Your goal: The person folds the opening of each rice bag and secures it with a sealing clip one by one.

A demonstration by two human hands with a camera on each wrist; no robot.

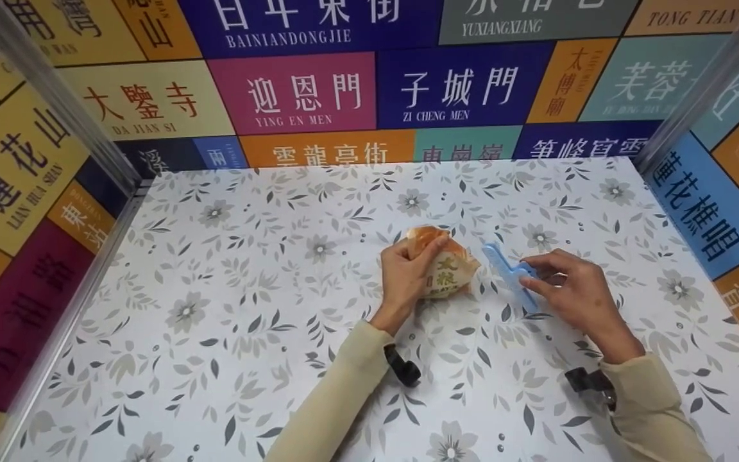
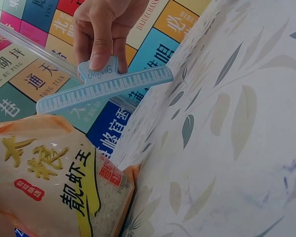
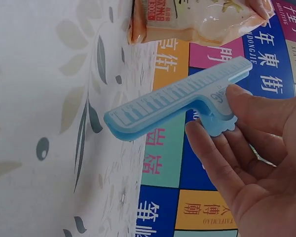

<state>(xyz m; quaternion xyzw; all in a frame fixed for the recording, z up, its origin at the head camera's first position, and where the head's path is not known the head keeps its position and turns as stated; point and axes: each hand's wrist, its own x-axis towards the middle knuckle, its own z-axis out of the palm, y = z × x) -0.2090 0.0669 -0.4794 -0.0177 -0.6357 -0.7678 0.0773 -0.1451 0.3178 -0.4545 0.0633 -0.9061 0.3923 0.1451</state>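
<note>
Walls: panels [image 1: 305, 96] of coloured place names enclose the back and sides of the tabletop [image 1: 151, 359], which has a leaf-and-flower print
Sleeves: both beige, a black strap [image 1: 403, 366] below the left wrist, another by the right
In the way: the left hand [image 1: 405, 276] covers part of the bag [image 1: 450, 273] in the head view
Bag: orange and cream, printed, left of the clip [image 1: 507, 273]; whether it touches the tabletop, I cannot tell
Clip: pale blue, slanted, near the bag but apart
Left hand: reaches forward, thumb uppermost, its fingers pinching the bag's upper part
Right hand: reaches in from the right, thumb and fingers pinching the clip's handle
</note>
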